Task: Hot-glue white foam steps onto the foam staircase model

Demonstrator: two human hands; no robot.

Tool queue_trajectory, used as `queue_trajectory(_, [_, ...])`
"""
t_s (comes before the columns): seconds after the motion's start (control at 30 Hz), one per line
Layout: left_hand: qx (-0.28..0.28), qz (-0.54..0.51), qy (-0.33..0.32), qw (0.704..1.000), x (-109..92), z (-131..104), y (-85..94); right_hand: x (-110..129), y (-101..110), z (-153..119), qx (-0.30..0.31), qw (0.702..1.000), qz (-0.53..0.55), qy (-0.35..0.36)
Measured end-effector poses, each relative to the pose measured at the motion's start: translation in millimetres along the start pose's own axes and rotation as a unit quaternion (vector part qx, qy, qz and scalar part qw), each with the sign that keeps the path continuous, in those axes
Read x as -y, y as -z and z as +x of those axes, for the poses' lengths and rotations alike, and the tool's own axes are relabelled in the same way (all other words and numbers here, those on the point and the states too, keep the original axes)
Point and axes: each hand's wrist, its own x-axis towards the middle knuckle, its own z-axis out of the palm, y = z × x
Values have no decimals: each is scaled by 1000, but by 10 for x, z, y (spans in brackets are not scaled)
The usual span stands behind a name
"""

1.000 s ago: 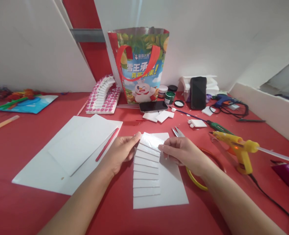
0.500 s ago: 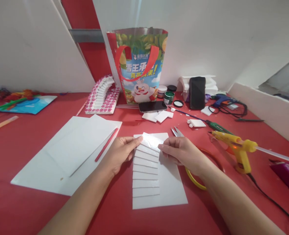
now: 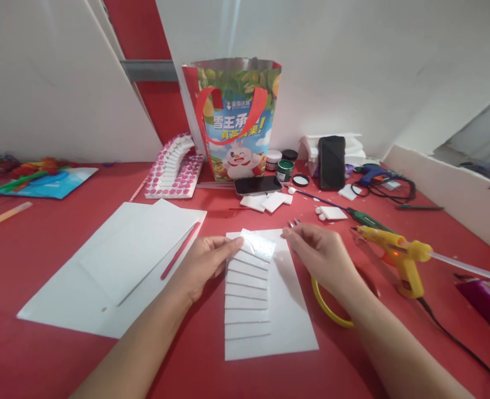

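A curved row of overlapping white strips [image 3: 247, 299] lies on a white board [image 3: 292, 327] in the middle of the red table. The topmost piece [image 3: 258, 244] looks shiny. My left hand [image 3: 211, 260] pinches the left edge of that piece between thumb and fingers. Off to its right, my right hand [image 3: 317, 249] is raised near the board's upper right corner, with thumb and fingertips together. Whether anything small is between those fingertips cannot be made out. Scissors with a yellow handle [image 3: 328, 307] lie partly hidden under my right hand and forearm.
A yellow glue gun [image 3: 398, 252] lies at the right, its cord running forward. Large white sheets [image 3: 74, 288] with a red stick [image 3: 180, 252] are at the left. Behind stand a printed bag [image 3: 238, 122], paint jars [image 3: 285, 170], phones [image 3: 331, 163] and a pink-dotted model [image 3: 172, 169].
My right hand has let go of the top piece and moved to the right, nearer the scissors. My left hand keeps its hold. The view has tilted slightly up.
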Motion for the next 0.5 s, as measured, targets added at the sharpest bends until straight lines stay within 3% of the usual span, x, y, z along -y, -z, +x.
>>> queue_trajectory(0.07, [-3, 0, 5, 1000, 7, 1, -2, 37, -1, -28, -41, 988, -66, 133])
queue_trajectory(0.13, [-8, 0, 0, 1000, 12, 3, -12, 60, -29, -45, 3, 957, -137, 254])
queue_trajectory(0.2, [-14, 1, -6, 1000, 12, 4, -23, 50, -80, -47, 63, 922, -218, 315])
queue_trajectory(0.3, [-22, 3, -6, 1000, 9, 3, -34, -6, -160, -34, 97, 892, -301, 324])
queue_trajectory(0.5, [-19, -5, -8, 1000, 23, 12, -30, -56, -212, -20, 103, 879, -342, 316])
